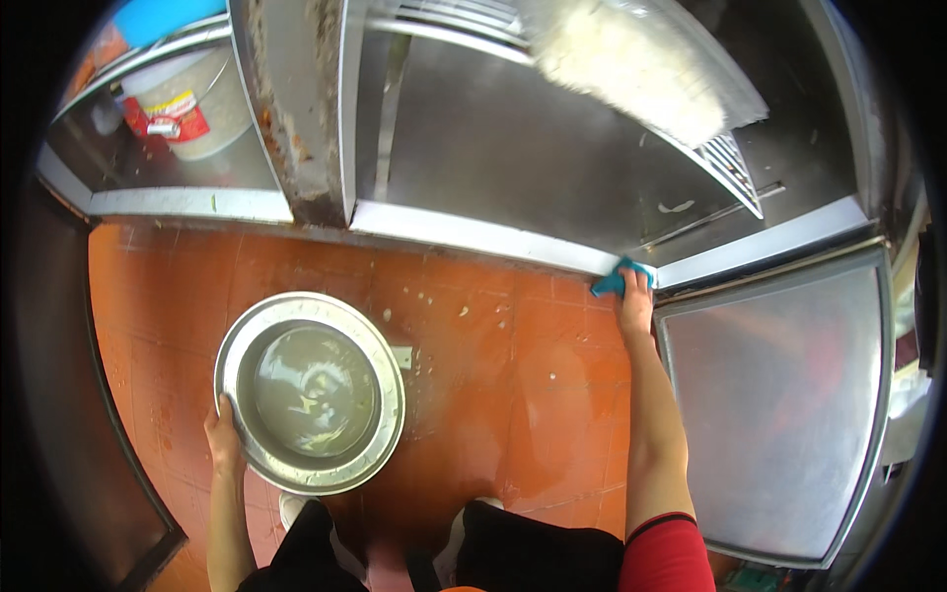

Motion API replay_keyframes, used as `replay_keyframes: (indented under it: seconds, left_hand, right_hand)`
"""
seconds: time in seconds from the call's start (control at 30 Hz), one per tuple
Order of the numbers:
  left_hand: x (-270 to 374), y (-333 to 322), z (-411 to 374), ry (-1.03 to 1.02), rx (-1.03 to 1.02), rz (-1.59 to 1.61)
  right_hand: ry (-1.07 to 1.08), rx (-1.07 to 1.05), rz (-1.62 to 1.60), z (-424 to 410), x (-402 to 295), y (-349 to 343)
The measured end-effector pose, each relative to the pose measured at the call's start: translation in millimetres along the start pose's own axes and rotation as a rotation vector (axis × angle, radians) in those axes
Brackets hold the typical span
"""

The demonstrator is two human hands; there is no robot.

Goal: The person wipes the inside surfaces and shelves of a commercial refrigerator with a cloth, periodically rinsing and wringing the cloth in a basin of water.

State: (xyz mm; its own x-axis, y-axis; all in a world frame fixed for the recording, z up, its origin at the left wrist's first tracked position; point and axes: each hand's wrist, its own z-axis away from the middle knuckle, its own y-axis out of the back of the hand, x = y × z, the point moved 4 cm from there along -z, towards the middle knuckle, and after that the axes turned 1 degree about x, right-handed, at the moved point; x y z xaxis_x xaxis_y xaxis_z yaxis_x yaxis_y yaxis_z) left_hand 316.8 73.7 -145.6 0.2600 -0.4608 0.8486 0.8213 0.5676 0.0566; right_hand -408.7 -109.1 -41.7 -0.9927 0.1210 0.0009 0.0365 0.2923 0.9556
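My left hand [225,436] grips the left rim of a round metal basin [390,414], which holds cloudy water with pale bits in it. At the lower right corner of a steel refrigerator's door frame [488,238], my right hand [635,300] presses a teal cloth [611,283] on the white sill. Part of the cloth shows on both sides of my fingers. Inside the refrigerator, a plastic bag of pale food [629,66] rests on a wire shelf [729,166].
An open metal door [777,407] stands at the right, another dark door [66,385] at the left. The left compartment holds a labelled plastic bucket [222,111]. The orange tiled floor [459,414] is wet, with scattered bits. My feet are near the basin.
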Motion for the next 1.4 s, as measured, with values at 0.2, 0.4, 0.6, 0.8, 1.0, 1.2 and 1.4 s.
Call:
replay_keyframes:
  seconds: [0.2,0.4,0.6,0.8,1.0,1.2,1.4]
  left_hand:
    - [-4,31,-15,-0.045,-0.011,-0.012]
    - [0,79,-32,-0.071,0.047,-0.071]
    - [-8,93,-47,-0.059,0.054,0.035]
    - [-10,123,-61,-0.041,0.125,-0.002]
    - [-18,128,-60,-0.036,0.141,-0.051]
    - [-9,117,-52,-0.098,0.191,-0.111]
    - [-25,139,-73,-0.126,0.168,-0.151]
  right_hand:
    - [-0.494,-0.237,-0.369,148,100,9]
    - [-1.225,-0.034,-1.230,388,106,59]
    - [-1.675,0.389,-1.176,594,217,138]
    - [-1.750,0.951,-0.410,614,279,259]
    - [-1.363,0.991,-0.570,565,334,336]
    - [-1.308,0.760,-1.082,570,339,331]
    - [-1.278,0.610,-1.264,579,336,328]
